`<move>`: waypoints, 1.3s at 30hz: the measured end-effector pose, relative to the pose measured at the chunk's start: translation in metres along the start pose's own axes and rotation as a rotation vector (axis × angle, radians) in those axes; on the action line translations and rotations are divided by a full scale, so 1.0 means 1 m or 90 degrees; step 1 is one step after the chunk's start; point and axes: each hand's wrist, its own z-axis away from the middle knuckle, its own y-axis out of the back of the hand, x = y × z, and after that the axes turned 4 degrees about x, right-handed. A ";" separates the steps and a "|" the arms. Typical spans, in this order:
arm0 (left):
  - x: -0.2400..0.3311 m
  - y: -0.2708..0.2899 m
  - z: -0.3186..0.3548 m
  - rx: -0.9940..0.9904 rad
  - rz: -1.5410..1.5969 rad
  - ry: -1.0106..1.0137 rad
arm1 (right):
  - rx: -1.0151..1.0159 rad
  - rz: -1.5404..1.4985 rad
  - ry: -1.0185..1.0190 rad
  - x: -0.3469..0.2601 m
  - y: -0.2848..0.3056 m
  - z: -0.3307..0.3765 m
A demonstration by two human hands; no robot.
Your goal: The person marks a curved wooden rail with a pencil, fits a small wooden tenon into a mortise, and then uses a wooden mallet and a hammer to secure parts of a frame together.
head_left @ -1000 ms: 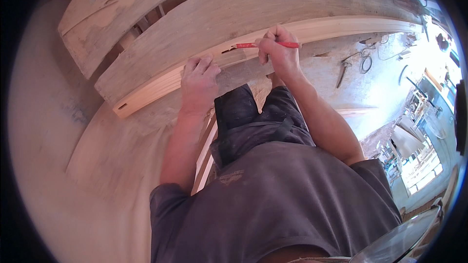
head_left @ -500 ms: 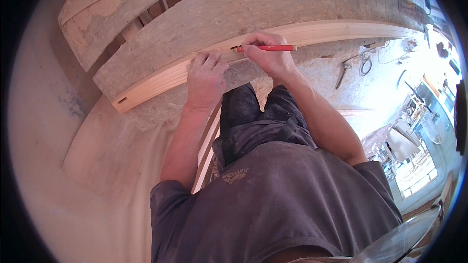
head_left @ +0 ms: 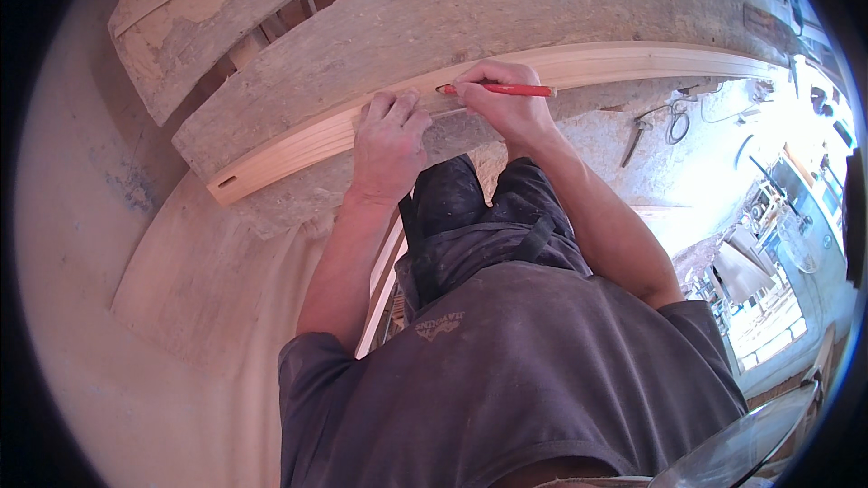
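Observation:
A long pale wooden strip (head_left: 298,150) lies along the near edge of a rough plank, with a dark slot near its left end. My left hand (head_left: 391,146) rests over the strip, its fingers curled onto the top and gripping it. Just to the right, my right hand (head_left: 511,107) pinches a red pencil (head_left: 520,89). The pencil lies nearly level, its dark tip pointing left at the strip's surface, close to my left fingers. Whether the tip touches the wood I cannot tell. My right-hand fingertips are partly hidden behind the hand.
The wide, worn plank (head_left: 380,32) forms the bench top. Beyond a gap lies a second board (head_left: 208,14) with small metal pieces at its far end. A hammer (head_left: 636,140) and a looped cable (head_left: 676,122) lie on the floor at right.
My right hand and the pencil have shifted slightly right. A dark mark visible by the pencil tip earlier no longer shows apart from the tip. My left hand keeps its hold.

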 end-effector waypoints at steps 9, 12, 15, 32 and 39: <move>-0.001 -0.001 0.000 -0.009 -0.006 0.007 | -0.051 0.017 0.024 -0.004 0.012 0.004; 0.000 0.001 0.000 -0.003 -0.010 0.006 | -0.048 -0.023 -0.026 -0.003 0.010 0.001; 0.000 0.001 -0.002 -0.013 0.005 0.004 | -0.014 -0.071 -0.014 0.008 0.001 -0.004; -0.006 0.003 0.006 0.014 0.011 0.013 | 0.132 0.055 0.073 -0.004 0.025 -0.023; -0.003 0.004 -0.007 0.019 -0.032 -0.041 | 0.087 0.817 0.015 0.004 0.086 -0.056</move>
